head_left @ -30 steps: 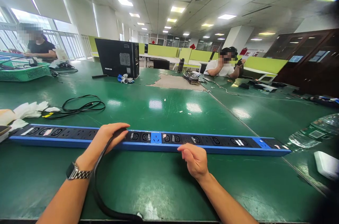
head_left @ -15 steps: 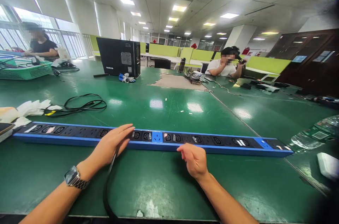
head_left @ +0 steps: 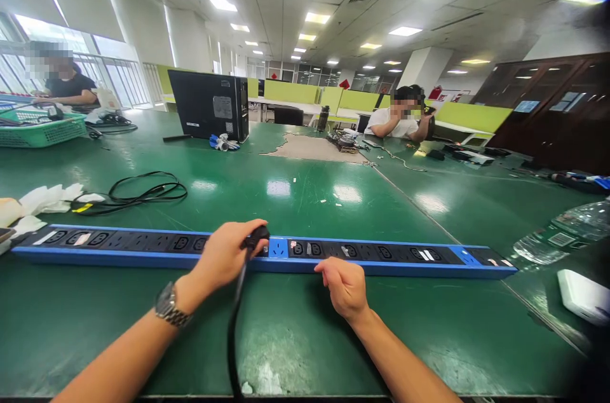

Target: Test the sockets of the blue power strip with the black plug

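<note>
A long blue power strip (head_left: 405,269) with rows of black sockets lies across the table in front of me. My left hand (head_left: 226,253) is closed around a black plug (head_left: 256,236), held over the sockets just left of the strip's middle. From the plug a black power cord (head_left: 233,327) hangs down to the table's front edge. Whether the plug touches a socket is hidden by my fingers. My right hand (head_left: 347,287) rests at the front side of the strip, right of the middle, its fingers curled in with nothing visible in them.
A coiled black cable (head_left: 147,190) and white tissues (head_left: 50,198) lie behind the strip's left part. Farther back stand a black computer case (head_left: 207,104) and a green basket (head_left: 45,131). On the right are a plastic bottle (head_left: 567,234) and a white object (head_left: 584,296). Two people sit beyond.
My left hand has moved right along the strip and turned, so the black plug now shows in its fingers. The cord has shifted right with it. My right hand stays nearly in place.
</note>
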### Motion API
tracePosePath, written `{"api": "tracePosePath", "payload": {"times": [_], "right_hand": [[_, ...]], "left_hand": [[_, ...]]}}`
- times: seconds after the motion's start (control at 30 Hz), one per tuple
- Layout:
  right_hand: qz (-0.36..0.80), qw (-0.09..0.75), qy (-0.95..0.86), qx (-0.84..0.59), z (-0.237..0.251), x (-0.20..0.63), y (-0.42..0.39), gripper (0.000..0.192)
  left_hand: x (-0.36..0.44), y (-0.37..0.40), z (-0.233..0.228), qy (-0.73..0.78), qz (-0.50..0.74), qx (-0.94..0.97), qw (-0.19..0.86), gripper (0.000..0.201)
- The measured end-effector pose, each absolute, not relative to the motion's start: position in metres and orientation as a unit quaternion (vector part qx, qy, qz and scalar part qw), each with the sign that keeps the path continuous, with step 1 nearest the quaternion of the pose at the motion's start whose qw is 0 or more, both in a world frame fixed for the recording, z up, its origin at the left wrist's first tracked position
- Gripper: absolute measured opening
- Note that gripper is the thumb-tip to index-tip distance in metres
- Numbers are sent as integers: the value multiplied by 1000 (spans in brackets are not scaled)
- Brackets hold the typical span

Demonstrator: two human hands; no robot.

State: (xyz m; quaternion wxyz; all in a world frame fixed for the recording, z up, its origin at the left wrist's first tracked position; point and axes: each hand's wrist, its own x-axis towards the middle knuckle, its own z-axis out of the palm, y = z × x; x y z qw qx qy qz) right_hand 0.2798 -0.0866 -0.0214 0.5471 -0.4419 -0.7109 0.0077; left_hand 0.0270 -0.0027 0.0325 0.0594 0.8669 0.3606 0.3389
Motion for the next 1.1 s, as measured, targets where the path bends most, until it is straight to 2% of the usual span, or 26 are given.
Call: {"api": "tracePosePath", "payload": {"times": [0.13,0.4,0.73,0.83,1.0,1.07,1.1], "right_hand": [[8,548,-707,-446,-20,281,-88,38],[24,554,-699,-451,-20,281,-88,36],[21,542,-708,-453,-18,279,-89,37],[5,530,-715,-456,-16,277,-90,35],[-81,481,-752,-443,-17,269,-90,22],[-118,456,-753,-459,-15,261,-86,8],[-130,440,-749,-478,-14,256,-83,13]], "left_hand": [[63,-3,30,359,248,893,108,25],[68,3,46,408,167,893,94,23],[78,-7,34,391,165,905,39,17],[75,-13,29,363,159,918,26,26],[62,-14,12,311,201,929,20,67],[60,-13,6,324,206,923,13,73],[60,-12,3,338,207,918,10,75]]}}
